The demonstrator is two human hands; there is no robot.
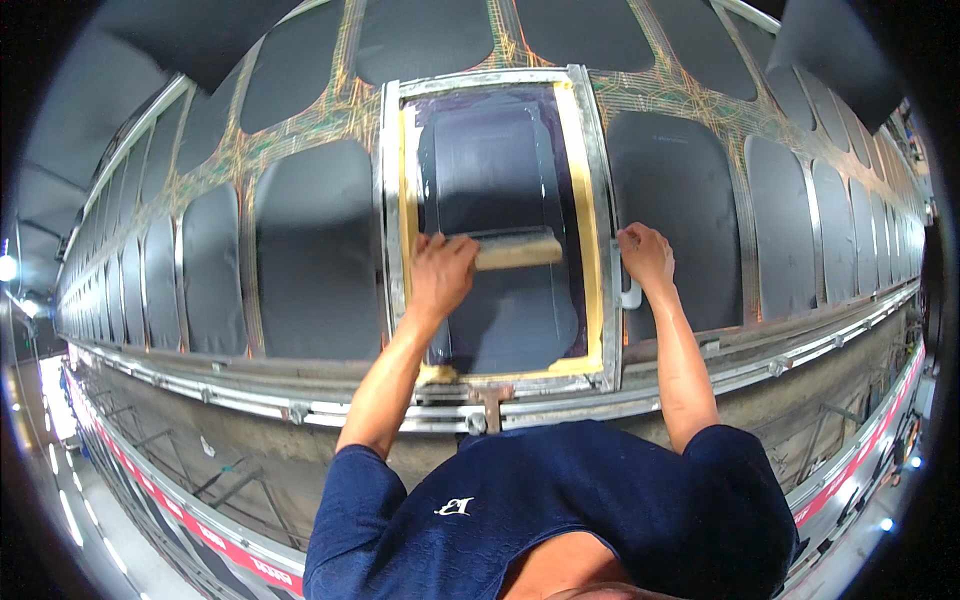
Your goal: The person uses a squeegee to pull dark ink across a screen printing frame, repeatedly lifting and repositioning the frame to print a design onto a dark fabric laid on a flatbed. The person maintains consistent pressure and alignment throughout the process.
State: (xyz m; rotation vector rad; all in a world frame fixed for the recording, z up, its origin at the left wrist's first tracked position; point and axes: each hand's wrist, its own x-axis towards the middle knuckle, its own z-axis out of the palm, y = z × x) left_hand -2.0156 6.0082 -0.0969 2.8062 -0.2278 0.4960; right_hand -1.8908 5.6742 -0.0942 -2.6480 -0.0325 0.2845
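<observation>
A screen-printing frame lies on the long table in front of me, its metal sides lined with yellow tape. Dark ink covers much of the mesh. My left hand is closed around the left end of a wooden-handled squeegee, which lies crosswise over the mesh and looks slightly blurred. At the frame's right side, my right hand is closed at a pale loop-shaped handle. The fingers partly hide where they meet the handle.
Black rounded fabric panels lie in rows along the table, more to the right. Between them runs a strip streaked orange and green. A metal rail follows the near edge, in front of my body. Dark shapes hang at both upper corners.
</observation>
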